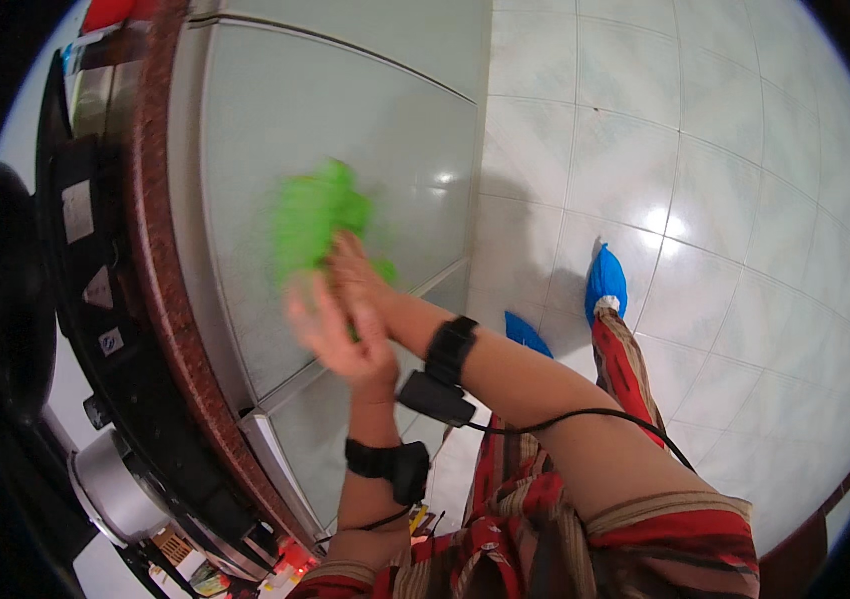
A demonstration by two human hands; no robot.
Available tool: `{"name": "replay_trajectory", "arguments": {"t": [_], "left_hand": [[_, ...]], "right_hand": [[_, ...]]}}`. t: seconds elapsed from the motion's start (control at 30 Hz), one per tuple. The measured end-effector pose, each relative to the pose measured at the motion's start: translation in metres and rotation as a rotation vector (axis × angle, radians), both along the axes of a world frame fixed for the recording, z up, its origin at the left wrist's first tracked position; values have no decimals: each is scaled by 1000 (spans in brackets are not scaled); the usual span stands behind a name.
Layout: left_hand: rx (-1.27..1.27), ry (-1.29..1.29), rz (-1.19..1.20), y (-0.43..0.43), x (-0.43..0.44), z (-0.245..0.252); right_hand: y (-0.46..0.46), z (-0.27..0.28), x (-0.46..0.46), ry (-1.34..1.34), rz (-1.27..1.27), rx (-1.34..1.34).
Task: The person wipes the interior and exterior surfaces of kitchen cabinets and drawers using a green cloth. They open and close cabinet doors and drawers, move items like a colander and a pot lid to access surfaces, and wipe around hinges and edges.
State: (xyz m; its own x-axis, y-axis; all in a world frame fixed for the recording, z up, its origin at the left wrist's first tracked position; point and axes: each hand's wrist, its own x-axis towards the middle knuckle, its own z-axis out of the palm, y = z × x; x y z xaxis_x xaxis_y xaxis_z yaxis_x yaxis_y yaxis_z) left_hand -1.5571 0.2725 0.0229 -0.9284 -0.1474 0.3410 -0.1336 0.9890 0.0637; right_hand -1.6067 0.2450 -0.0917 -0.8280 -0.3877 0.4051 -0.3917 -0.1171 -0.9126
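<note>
A bright green cloth (320, 210), blurred by motion, is in front of a pale glass cabinet door (267, 112). My right hand (361, 277) has its fingers at the lower part of the cloth and grips it. Close against it is my left hand (342, 337), with its fingers blurred at the cloth's lower edge. A bit of green shows between the two hands. Whether the left fingers also grip the cloth is hard to tell. Each forearm wears a black strap with a small device (436, 397) and a cable.
A reddish stone countertop edge (159, 299) runs along the left, bearing a black gas stove (118, 314) and a metal pot (114, 483). Pale floor tiles (619, 165) lie to the right. Blue shoe covers (606, 281) are on my feet. Another cabinet door (312, 434) adjoins below.
</note>
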Motion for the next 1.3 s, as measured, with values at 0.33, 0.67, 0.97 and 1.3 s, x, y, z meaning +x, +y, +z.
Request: {"name": "replay_trajectory", "arguments": {"t": [0.33,0.67,0.97,1.3], "left_hand": [[-71,166,-132,-9,-127,-29],[-140,-418,-334,-26,-187,-255],[-56,-879,-289,-34,-92,-377],[86,-536,-122,-7,-81,-170]], "right_hand": [[36,43,-144,170,-264,191],[32,-192,-129,-470,-301,489],[36,-333,4,-906,-74,478],[34,-149,-23,-855,289,335]]}}
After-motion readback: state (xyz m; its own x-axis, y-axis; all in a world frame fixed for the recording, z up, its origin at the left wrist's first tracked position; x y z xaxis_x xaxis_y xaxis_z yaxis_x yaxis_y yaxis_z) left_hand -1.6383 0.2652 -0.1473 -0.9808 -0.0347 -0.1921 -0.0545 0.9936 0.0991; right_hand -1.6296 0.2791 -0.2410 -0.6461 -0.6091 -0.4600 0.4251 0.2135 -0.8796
